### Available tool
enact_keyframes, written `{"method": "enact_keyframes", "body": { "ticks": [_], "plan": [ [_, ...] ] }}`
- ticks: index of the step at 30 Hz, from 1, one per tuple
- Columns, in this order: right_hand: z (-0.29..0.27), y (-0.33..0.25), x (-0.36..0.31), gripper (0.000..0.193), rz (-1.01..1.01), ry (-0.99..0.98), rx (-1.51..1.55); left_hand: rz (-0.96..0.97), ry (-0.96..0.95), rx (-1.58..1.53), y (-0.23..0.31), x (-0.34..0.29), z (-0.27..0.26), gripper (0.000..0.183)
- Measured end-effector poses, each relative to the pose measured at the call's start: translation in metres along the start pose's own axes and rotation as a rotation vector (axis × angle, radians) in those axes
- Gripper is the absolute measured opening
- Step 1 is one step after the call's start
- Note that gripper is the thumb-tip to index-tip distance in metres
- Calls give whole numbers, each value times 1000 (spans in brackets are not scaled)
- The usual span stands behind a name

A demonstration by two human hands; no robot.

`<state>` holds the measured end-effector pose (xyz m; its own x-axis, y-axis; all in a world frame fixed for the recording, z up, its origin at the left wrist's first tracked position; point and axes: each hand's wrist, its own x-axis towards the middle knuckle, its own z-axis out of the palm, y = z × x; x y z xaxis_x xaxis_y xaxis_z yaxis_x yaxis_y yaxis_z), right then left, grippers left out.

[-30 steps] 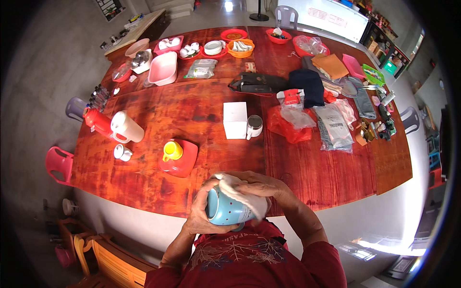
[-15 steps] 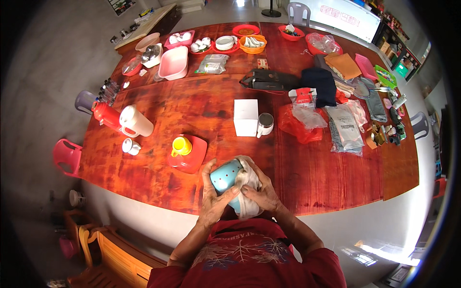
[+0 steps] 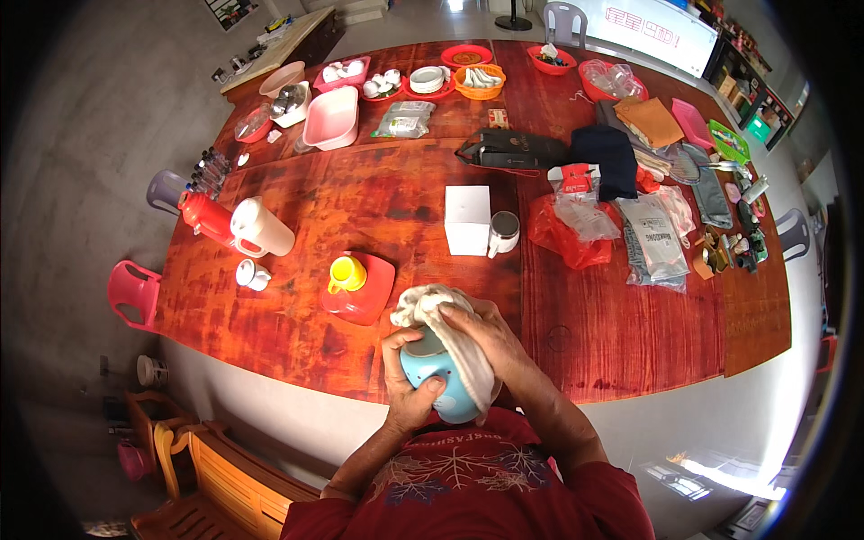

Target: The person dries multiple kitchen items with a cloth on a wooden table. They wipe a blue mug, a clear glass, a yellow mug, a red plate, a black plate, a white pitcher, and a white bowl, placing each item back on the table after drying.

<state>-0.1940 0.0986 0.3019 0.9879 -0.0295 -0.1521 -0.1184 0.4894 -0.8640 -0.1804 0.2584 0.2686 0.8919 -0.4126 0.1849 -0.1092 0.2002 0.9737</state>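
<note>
Near the table's front edge, close to my body, I hold a light blue rounded vessel (image 3: 454, 403) with small dark dots. My left hand (image 3: 405, 387) grips its left side, thumb across the front and fingers behind. A whitish cloth (image 3: 463, 349) drapes over its top and right side. My right hand (image 3: 490, 337) is closed on the cloth, pressing it against the vessel's upper part. To the left, a yellow cup (image 3: 347, 273) stands on a red lidded box or tray (image 3: 369, 301). A white box (image 3: 467, 223) and a mug (image 3: 504, 232) stand farther ahead.
A red thermos (image 3: 205, 216), a cream jug (image 3: 263, 227) and a small white cup (image 3: 253, 274) stand at left. Basins and dishes, including a pink basin (image 3: 331, 119), line the far side. Bags (image 3: 571, 229) and clothes crowd the right. A wooden bench (image 3: 238, 477) is lower left.
The blue vessel has been turned in my hands, its top now under the cloth. My right hand and the cloth have shifted up onto it; my left thumb now lies across its front.
</note>
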Motion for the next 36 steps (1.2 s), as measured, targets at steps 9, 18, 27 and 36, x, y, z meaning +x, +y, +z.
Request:
{"method": "enact_keyframes", "body": {
  "ticks": [9, 18, 27, 36],
  "plan": [
    [6, 0, -12, 39, -899, -13, -977, -93, -135, -163, -2, 14, -16, 97],
    [13, -21, -6, 28, -598, -106, -610, 33, -282, -308, 19, 19, -13, 119],
    [28, 31, -21, 68, -517, 122, -641, -20, 344, -229, 21, 42, -10, 85],
    [8, 32, -11, 57, -65, 99, -28, 56, 89, -176, 8, 28, -4, 86]
  ]
}}
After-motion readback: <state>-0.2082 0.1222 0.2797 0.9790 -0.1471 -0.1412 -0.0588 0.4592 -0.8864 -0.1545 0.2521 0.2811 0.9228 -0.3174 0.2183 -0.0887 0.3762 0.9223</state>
